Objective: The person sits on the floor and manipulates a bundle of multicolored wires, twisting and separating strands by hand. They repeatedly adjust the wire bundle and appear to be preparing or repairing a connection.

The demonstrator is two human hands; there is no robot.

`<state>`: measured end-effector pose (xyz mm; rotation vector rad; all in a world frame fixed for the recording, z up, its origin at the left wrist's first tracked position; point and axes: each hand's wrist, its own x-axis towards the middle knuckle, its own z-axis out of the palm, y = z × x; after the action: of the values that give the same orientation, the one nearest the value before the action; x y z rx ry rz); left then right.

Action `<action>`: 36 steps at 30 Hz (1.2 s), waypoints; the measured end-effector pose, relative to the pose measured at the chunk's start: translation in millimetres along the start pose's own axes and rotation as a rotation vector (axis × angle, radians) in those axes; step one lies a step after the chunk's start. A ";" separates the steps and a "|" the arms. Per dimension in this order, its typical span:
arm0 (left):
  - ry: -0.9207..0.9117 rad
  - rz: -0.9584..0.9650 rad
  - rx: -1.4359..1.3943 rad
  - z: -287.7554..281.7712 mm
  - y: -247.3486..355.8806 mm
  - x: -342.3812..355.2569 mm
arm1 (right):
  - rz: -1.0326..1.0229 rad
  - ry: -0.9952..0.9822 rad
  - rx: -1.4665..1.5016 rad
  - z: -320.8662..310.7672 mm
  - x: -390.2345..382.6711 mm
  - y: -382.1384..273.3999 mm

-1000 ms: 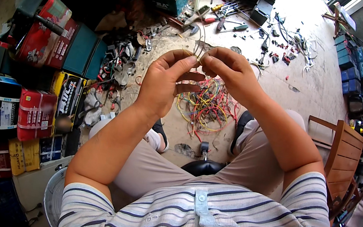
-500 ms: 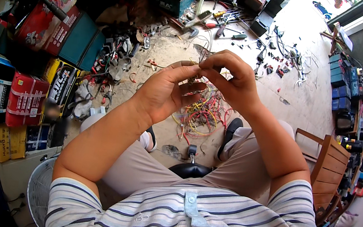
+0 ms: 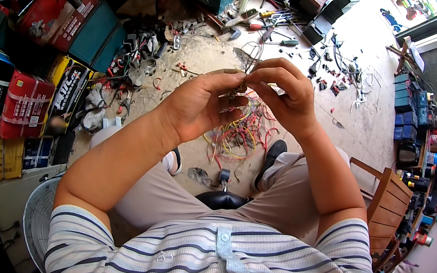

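Note:
My left hand pinches a small bundle of thin wires between thumb and forefinger, its other fingers curled loosely below. My right hand meets it at the same spot, thumb and forefinger closed on the wires, whose loops rise above my fingertips. The exact point of grip is partly hidden by the fingers. Beneath both hands, on the floor between my feet, lies a tangled pile of red and yellow wires.
Scattered screwdrivers, pliers and scraps lie ahead. Boxed batteries are stacked at left beside a metal fan. A wooden chair stands at right before a crowded rack. A round black seat is between my legs.
The view has shifted, with the surroundings sliding a little. My right hand has moved over to meet my left fingertips, and its fingers are more bent over the wires.

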<state>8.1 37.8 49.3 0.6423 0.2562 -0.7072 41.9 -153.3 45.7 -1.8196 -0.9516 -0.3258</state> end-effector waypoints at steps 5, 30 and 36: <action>0.009 0.109 0.084 -0.4 -2.3 3.7 | -0.008 0.019 -0.057 -3.4 0.9 -1.0; 0.122 0.307 0.180 -2.6 -1.9 6.6 | 0.254 0.079 0.191 12.4 -5.3 1.6; 0.109 0.238 0.160 0.4 -0.6 3.8 | 0.245 0.146 0.144 13.2 -5.6 -0.1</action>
<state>10.6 35.2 47.8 0.8500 0.2199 -0.4673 35.6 -144.3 36.5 -1.7324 -0.6275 -0.2277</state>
